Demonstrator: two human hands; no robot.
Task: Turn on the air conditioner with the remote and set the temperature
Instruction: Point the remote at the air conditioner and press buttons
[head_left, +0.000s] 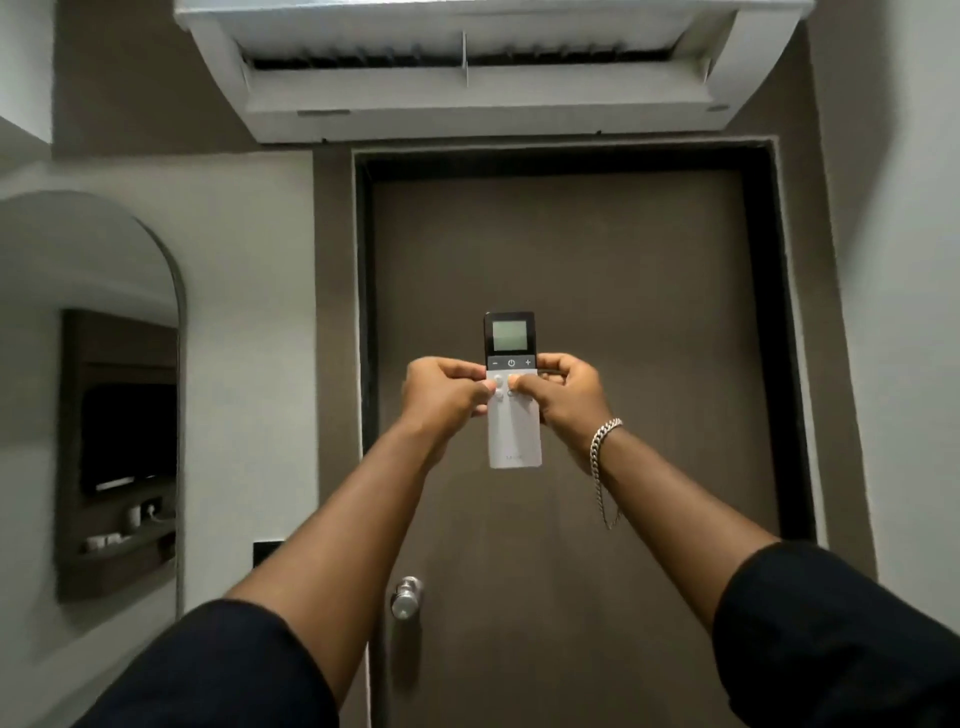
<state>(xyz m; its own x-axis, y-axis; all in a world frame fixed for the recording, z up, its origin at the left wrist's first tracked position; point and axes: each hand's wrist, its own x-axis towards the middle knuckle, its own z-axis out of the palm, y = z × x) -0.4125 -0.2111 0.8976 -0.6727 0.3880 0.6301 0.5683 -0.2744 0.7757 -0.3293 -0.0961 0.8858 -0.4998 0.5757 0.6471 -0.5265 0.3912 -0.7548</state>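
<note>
Presently, 1 remote (512, 389) is held upright in front of 1 brown door (571, 312), below 1 white air conditioner (488, 67). 2 hands grip it: left hand (441, 397) and right hand (563, 395) each pinch a side edge, both thumbs resting on the grey buttons. Its screen is lit; digits unreadable. Legible markings: minus, power, plus. 1 chain bracelet (602, 441) circles the right wrist.

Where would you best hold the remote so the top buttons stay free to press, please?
Grip the remote by its plain white lower half, fingers wrapping in from the long side edges. That part is flat and bare of buttons, so the screen and the minus, power and plus row stay uncovered. The left hand and right hand now clasp its middle.
</note>
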